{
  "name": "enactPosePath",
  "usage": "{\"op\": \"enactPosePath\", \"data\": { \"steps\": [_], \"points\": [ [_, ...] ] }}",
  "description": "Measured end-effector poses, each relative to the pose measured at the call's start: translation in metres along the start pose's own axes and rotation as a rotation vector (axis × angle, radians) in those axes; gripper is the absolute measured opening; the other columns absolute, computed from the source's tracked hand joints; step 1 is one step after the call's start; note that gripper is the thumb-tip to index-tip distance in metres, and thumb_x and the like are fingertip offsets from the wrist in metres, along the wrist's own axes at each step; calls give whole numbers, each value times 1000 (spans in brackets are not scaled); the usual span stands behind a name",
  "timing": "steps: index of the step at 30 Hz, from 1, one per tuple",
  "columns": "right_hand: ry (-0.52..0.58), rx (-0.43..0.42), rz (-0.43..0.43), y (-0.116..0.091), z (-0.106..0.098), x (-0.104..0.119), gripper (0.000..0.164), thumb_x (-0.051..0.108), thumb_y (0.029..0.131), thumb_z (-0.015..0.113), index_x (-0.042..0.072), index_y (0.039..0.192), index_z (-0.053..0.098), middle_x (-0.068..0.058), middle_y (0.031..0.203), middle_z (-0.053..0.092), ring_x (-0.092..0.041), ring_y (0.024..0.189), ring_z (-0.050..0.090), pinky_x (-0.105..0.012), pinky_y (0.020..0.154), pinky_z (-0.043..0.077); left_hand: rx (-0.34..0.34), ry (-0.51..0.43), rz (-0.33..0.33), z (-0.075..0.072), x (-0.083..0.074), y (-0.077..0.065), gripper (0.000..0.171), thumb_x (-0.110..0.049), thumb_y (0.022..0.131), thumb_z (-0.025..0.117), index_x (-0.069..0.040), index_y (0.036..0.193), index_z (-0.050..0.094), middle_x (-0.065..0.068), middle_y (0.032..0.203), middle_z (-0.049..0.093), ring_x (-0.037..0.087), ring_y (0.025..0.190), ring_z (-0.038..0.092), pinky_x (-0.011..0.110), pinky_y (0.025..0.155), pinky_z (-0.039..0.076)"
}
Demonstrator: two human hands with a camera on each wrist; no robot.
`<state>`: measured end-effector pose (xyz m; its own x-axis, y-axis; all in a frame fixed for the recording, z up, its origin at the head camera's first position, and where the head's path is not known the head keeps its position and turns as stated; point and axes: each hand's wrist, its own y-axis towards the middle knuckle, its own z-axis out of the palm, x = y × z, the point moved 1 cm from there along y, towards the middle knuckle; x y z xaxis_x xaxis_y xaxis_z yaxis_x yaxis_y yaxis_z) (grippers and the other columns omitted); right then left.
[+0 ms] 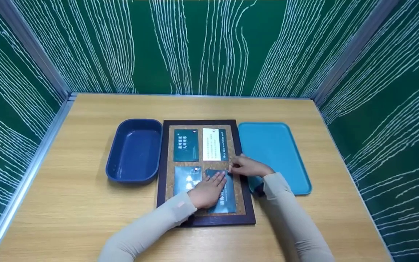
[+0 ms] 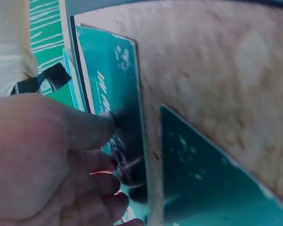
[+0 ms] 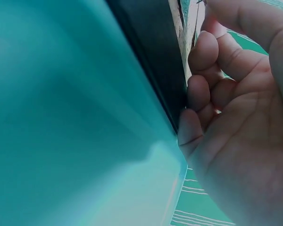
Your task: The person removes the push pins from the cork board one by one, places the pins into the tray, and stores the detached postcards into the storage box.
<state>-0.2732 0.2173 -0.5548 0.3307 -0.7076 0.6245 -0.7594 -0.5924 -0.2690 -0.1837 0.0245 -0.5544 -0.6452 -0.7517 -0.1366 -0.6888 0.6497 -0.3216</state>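
Observation:
A cork board in a dark frame lies on the table with several cards on it. My left hand lies with fairly straight fingers on the lower right card, pressing it to the cork; the left wrist view shows this hand over a green card. At that card's upper right corner, my right hand pinches a small pushpin, mostly hidden by the fingertips. Only a thin bit of it shows at the top of the right wrist view, where the other fingers of the right hand are curled.
Left of the board stands a deep blue bin. A light blue tray lies on the right, partly under my right forearm. Two green cards and a white-and-green card occupy the board's other places. Green patterned panels enclose the table.

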Motion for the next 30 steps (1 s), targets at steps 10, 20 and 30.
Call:
{"op": "enactPosePath", "data": {
  "steps": [10,20,30],
  "points": [
    [14,-1,-25,-1,-1,-3,19,20,97,53,10,92,68,-3,88,56,-17,81,44,-29,70,38,-86,-74,-54,-4,-18,-12,55,-32,103,37,-4,150,30,13,158,24,27,147,24,45,116,30],
    [74,-15,-54,-2,-1,-6,19,17,97,52,11,92,69,-4,95,62,-16,85,48,-36,85,41,-120,-140,-97,11,-25,-14,56,-34,104,35,-6,152,26,12,160,20,29,148,20,49,118,25],
    [225,-84,-25,-7,-14,-13,21,17,97,53,3,95,68,-7,92,61,-16,81,48,-28,71,42,-211,-169,-135,25,-28,-15,57,-33,103,39,-6,151,28,12,160,21,33,148,18,54,118,20]
  ]
}}
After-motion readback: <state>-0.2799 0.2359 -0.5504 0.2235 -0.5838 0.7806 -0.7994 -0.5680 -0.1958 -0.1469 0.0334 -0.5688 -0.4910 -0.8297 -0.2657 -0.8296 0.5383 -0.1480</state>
